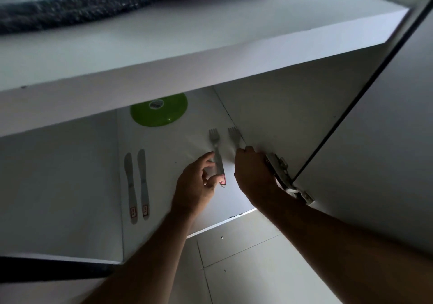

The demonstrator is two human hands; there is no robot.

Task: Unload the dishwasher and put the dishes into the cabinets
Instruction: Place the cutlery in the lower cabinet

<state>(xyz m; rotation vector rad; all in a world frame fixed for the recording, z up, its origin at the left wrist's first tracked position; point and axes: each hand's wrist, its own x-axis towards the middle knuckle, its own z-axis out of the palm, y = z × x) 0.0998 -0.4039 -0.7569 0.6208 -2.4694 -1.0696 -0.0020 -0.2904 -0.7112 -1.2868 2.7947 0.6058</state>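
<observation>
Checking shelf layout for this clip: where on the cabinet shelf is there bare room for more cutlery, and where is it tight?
Bare strip between the knives and the left hand, running back to the green plate. Another bare patch in front of the forks, near the shelf's front edge. Tight at right: both forks, the right hand and the hinge crowd the side wall.

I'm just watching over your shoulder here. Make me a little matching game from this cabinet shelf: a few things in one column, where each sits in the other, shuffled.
Things:
1. green plate
2. two knives
3. left-hand fork
4. right-hand fork

Places:
A. side by side at the shelf's left, labels on the handles
B. beside the right cabinet wall, handle under the right hand
C. at the back of the shelf
D. pinched by the left hand

Pairs: 1-C, 2-A, 3-D, 4-B
</observation>
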